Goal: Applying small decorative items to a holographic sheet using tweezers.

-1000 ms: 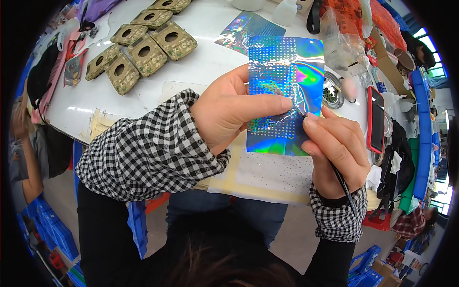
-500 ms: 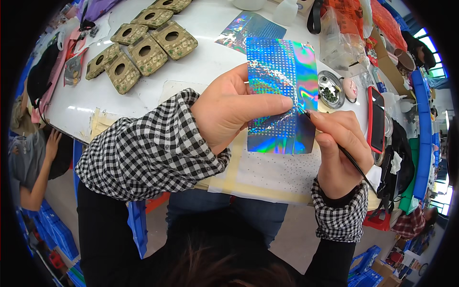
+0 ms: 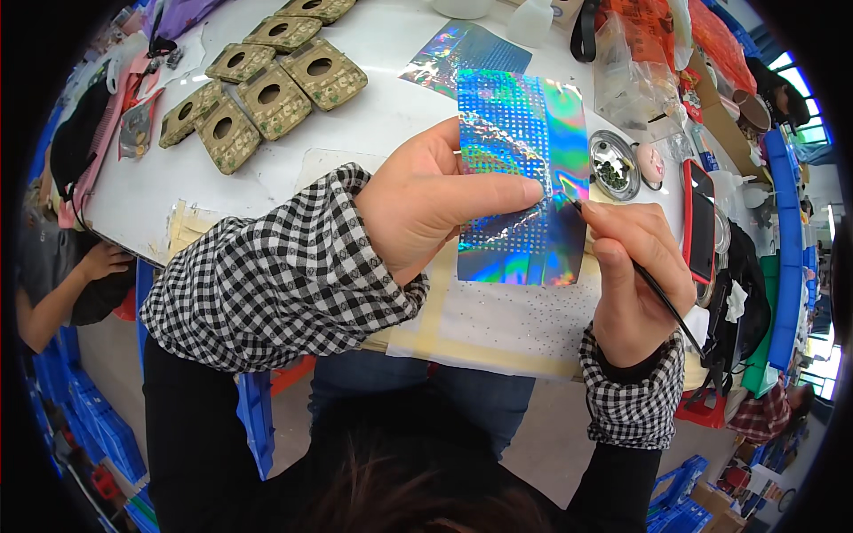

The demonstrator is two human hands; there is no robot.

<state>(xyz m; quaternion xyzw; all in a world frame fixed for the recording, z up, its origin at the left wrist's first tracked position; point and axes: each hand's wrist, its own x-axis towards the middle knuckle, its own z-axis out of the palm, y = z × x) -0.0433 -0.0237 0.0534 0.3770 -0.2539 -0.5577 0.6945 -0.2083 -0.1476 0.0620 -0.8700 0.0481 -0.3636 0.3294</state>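
My left hand (image 3: 435, 200) grips a shiny holographic sheet (image 3: 524, 169) upright above the white table (image 3: 373, 107), thumb pressed across its front. The sheet shimmers blue, green and pink and carries rows of small dots. My right hand (image 3: 635, 275) pinches a thin black pick tool (image 3: 662, 298); its tip touches the sheet's right part beside my left thumb. Both wrists wear black-and-white checked cuffs. Under the hands lies a white dotted sheet (image 3: 506, 324) taped down with beige tape.
Several olive patterned pieces with round holes (image 3: 267, 89) lie at the back left. A second holographic sheet (image 3: 462, 49) lies behind. A small round dish of dark beads (image 3: 613, 164) and a red-edged phone (image 3: 697, 222) sit right. Another person's hand (image 3: 102, 262) shows at the left edge.
The holographic sheet has shifted up a little in my left hand. My right hand turned so the pick's tip now meets the sheet next to my left thumb.
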